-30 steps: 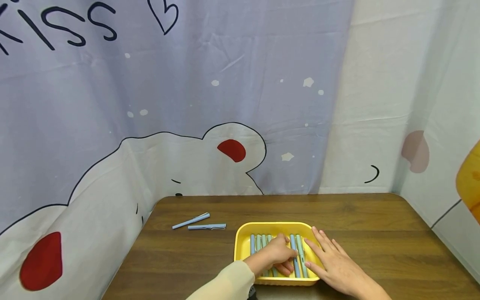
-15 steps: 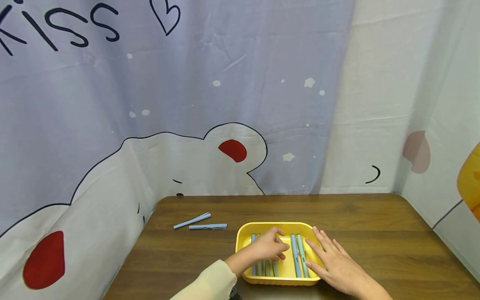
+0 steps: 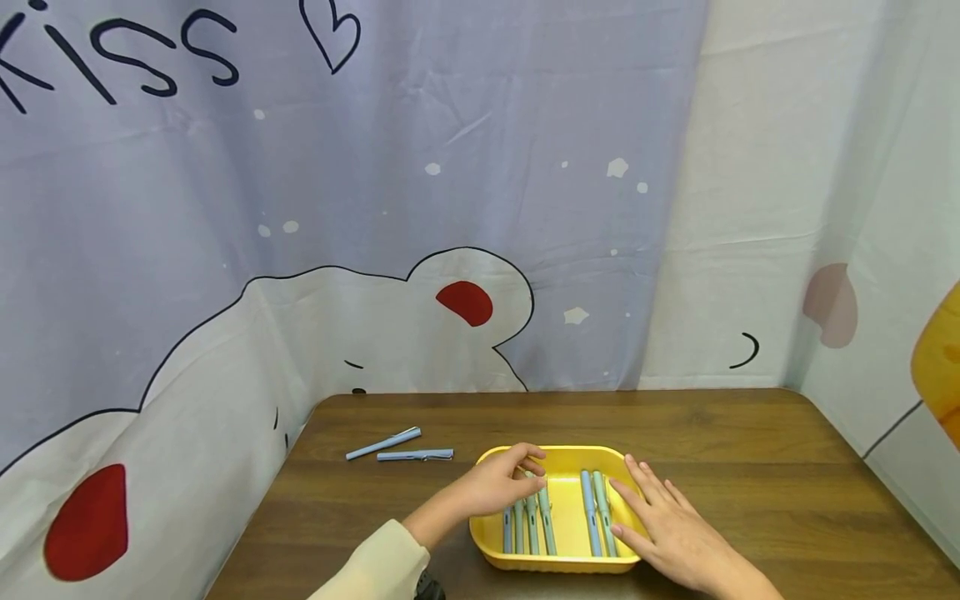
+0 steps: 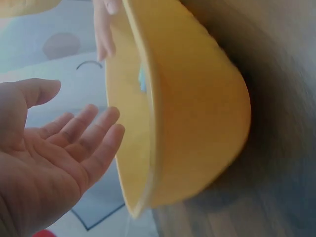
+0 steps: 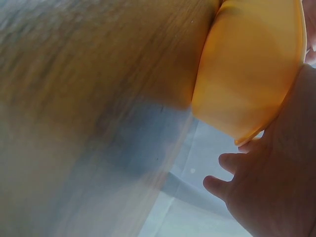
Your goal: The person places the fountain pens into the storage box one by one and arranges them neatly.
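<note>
A yellow tray [image 3: 566,563] holds several capped pens lying lengthwise. In its left part a blue pen [image 3: 507,532] and green pens [image 3: 546,525] lie side by side, their upper ends partly hidden by my left hand [image 3: 495,485]. That hand hovers over the tray's left side with loose fingers and nothing in it; the left wrist view shows its bare palm [image 4: 59,158]. Further right in the tray are another blue pen [image 3: 591,512] and a green pen [image 3: 604,515]. My right hand [image 3: 675,529] rests at the tray's right rim, fingers spread.
On the wooden table [image 3: 720,433], left of the tray, lie two more blue pens, one slanted [image 3: 382,443] and one nearly level [image 3: 415,455]. A printed curtain [image 3: 480,167] hangs behind the table's far edge.
My left hand has let go of the pens in the middle of the tray and drawn up and leftward, uncovering the left group. The right hand has stayed at the rim.
</note>
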A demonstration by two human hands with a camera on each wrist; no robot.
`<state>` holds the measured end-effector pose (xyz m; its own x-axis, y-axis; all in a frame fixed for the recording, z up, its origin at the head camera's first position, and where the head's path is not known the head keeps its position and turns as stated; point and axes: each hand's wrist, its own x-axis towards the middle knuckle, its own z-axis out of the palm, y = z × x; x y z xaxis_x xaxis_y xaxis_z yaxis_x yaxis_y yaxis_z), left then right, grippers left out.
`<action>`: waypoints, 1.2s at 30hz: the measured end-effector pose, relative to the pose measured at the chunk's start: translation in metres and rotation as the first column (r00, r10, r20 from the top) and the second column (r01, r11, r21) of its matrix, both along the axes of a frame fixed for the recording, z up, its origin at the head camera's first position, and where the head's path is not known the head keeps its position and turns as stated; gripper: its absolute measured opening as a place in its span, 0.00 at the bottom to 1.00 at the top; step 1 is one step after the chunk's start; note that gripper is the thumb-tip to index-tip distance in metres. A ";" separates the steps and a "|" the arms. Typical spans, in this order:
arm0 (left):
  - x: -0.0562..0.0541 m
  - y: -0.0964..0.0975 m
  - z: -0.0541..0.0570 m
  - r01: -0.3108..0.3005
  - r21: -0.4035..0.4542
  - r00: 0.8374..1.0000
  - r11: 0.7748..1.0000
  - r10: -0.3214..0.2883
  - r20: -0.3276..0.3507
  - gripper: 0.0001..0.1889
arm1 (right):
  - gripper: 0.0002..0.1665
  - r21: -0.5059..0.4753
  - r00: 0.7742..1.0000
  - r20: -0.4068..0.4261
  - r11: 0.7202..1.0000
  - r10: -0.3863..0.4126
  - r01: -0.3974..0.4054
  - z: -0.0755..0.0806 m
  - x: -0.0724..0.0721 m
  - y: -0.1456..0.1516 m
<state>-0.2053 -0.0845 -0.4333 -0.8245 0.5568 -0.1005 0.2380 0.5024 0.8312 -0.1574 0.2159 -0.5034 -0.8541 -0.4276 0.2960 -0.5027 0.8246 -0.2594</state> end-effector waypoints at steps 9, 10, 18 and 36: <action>-0.002 -0.035 0.004 -0.037 -0.095 0.993 0.995 0.026 -0.113 0.22 | 0.36 0.001 1.000 -0.027 1.000 0.002 -0.002 -0.001 0.001 0.000; -0.002 -0.039 0.004 -0.042 -0.107 0.992 0.993 0.029 -0.122 0.22 | 0.36 0.000 1.000 -0.025 1.000 0.003 -0.003 -0.002 0.001 0.000; -0.006 -0.070 0.007 -0.107 -0.135 0.980 0.985 0.081 -0.184 0.24 | 0.36 -0.001 1.000 -0.026 1.000 0.005 -0.005 -0.002 0.000 0.000; -0.026 -0.118 -0.015 -0.298 -0.373 0.922 0.878 0.164 -0.352 0.25 | 0.37 -0.002 1.000 0.012 1.000 -0.007 0.007 0.001 0.001 0.000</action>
